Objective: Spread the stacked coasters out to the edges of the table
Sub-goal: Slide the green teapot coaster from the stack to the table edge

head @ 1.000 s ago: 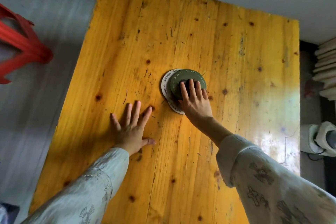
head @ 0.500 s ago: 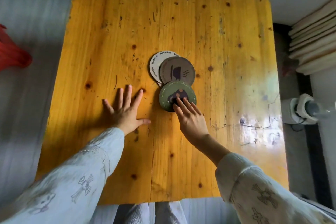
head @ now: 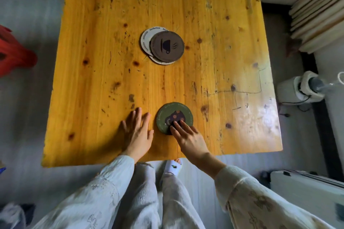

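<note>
A green round coaster (head: pixel 172 115) lies flat on the yellow wooden table (head: pixel 111 80), close to the near edge. My right hand (head: pixel 188 138) presses its fingertips on the coaster's near part, fingers apart, without gripping it. My left hand (head: pixel 137 133) rests flat on the wood just left of the coaster, holding nothing. In the middle of the table a brown coaster (head: pixel 166 46) with a cup drawing sits on top of white coasters (head: pixel 145 42), which stick out to the left and below it.
A red stool (head: pixel 14 57) stands on the floor to the left. Stacked pale boards (head: pixel 320 16) lie at the right, with a white device (head: pixel 301 87) below them. My legs and a slipper (head: pixel 174 166) show under the table's near edge.
My right hand slid the green coaster off the stack and toward the near edge. The brown coaster is now uncovered. My left hand moved back toward the near edge too.
</note>
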